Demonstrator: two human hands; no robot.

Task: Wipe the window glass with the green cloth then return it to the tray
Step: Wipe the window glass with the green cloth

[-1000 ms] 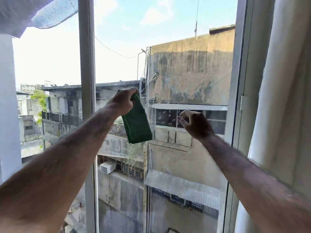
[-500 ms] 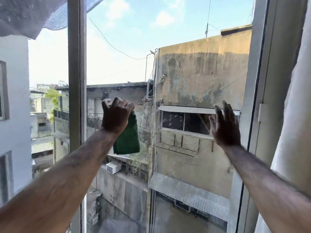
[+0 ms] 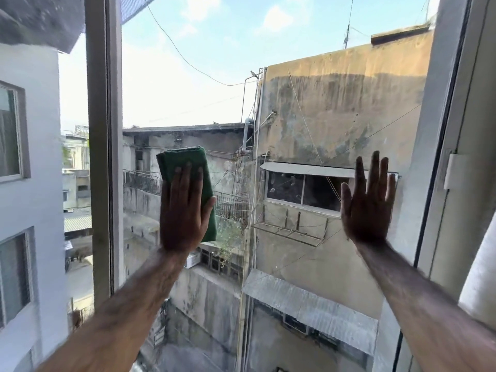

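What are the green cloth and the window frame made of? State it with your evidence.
Green cloth: soft woven or microfibre fabric, matte; it is folded with rounded edges and lies flat under the left hand. Window frame: probably painted or coated metal, possibly plastic; smooth, straight, pale grey, with a slight sheen.

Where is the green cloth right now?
In the head view, the green cloth is left of centre, pressed flat on the window glass under the left hand, just right of the window frame post.

Folded green cloth [image 3: 185, 170] — pressed flat on the window glass [image 3: 188, 84], upright, slightly tilted.
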